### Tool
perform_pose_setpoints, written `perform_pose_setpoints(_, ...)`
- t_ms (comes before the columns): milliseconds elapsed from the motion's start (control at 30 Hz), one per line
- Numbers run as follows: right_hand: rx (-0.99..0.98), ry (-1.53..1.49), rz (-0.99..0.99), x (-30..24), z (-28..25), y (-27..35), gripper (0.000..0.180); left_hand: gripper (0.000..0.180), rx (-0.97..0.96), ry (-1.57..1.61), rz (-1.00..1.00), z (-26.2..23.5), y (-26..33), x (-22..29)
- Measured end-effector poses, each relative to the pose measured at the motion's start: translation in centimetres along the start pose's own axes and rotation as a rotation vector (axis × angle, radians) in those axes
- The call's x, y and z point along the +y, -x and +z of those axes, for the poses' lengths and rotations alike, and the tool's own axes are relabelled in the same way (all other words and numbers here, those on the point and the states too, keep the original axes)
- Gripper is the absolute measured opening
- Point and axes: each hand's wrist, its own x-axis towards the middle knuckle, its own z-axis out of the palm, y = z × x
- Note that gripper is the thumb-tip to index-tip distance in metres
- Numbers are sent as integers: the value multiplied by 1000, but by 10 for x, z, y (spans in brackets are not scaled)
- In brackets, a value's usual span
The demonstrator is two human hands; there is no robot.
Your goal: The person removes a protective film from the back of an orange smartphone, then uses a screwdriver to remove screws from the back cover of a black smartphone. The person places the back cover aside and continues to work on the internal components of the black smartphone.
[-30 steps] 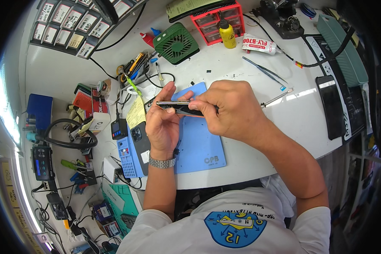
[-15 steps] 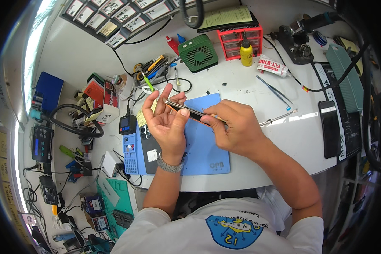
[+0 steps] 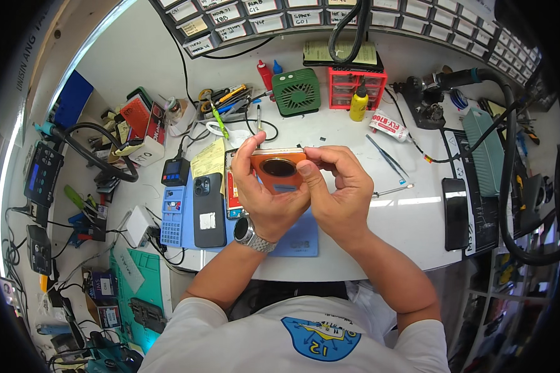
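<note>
- Head view: from where I stand, an orange-backed phone [image 3: 279, 181] is held up above the blue mat [image 3: 298, 241], its round dark camera ring [image 3: 277, 166] facing the person.
- Left hand [image 3: 264, 210]: curled around the phone's left side, palm beneath; steel-banded watch [image 3: 244, 229] on that wrist.
- Right hand [image 3: 343, 199]: closed on the phone's right side, thumb on the back beside the ring, other fingers bent at the upper corner.
- Left of the left wrist: dark phone [image 3: 210, 202], camera side up, pale sticker on its back.
- Right of the right hand: tweezers [image 3: 386, 157] on the white table [image 3: 392, 239].
- Farther right: a black phone [image 3: 455, 214].
- Behind: green fan [image 3: 295, 92], yellow bottle [image 3: 358, 106].
</note>
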Motion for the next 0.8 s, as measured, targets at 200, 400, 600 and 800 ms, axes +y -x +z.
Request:
perform_pose_setpoints(200, 67, -4, 56, 9, -6, 0, 20, 89, 28, -67, 57, 8, 10, 2)
perform_pose_setpoints(400, 104, 65, 53, 6, -1, 3, 19, 82, 41, -113, 102, 7, 9, 2)
perform_pose_setpoints(600, 86, 126, 38, 4, -1, 8, 26, 79, 56, -104, 54, 11, 15, 6)
perform_pose_setpoints(800, 96, 10, 150, 13, -9, -5, 27, 73, -71, 167, -24, 12, 14, 17)
